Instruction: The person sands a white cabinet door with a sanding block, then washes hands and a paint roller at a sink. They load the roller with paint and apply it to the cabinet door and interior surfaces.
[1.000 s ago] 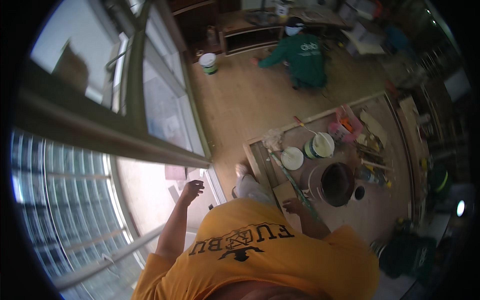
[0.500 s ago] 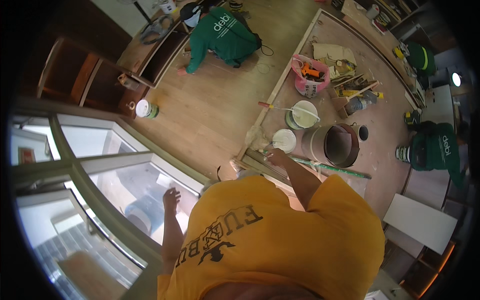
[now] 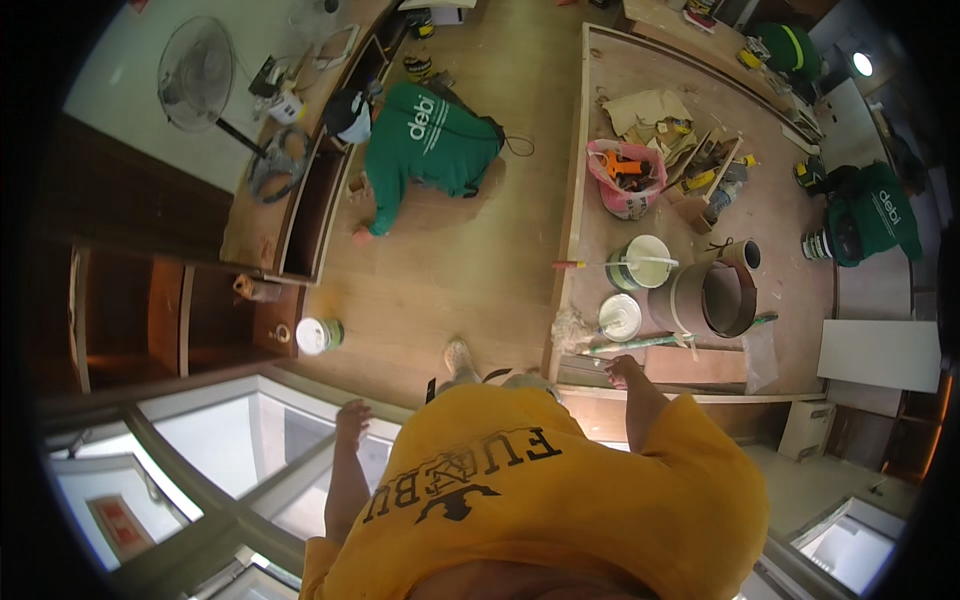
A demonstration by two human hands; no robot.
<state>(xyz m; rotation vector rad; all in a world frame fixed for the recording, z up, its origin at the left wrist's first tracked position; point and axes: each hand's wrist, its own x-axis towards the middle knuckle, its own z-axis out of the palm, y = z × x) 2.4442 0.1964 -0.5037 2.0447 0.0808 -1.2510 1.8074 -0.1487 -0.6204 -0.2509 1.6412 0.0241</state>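
Note:
My left hand (image 3: 353,422) hangs loosely beside the white window frame, fingers slightly curled and apart, with nothing seen in it. At the near edge of a large wooden bench, my right hand (image 3: 624,373) hovers with loosely bent fingers and appears to hold nothing. Just beyond it lie a green pole (image 3: 640,346) and an open tub of white paint or paste (image 3: 620,318). A bigger bucket (image 3: 640,262) stands farther back, with a red-handled stick (image 3: 571,265) reaching its rim. Beside them is a wide, rolled brown sheet (image 3: 690,300).
A co-worker in green (image 3: 430,140) crouches on the wooden floor (image 3: 440,290) ahead. Another person in green (image 3: 870,215) is at the far right. A lidded bucket (image 3: 318,336) stands by the left shelves. A pink bag of tools (image 3: 627,178) sits on the bench, and a fan (image 3: 196,75) stands back left.
The view has turned and shifted, so the bench now lies straighter ahead on the right. My right hand has moved from beside the white tub to the bench's near edge; my left hand still hangs free.

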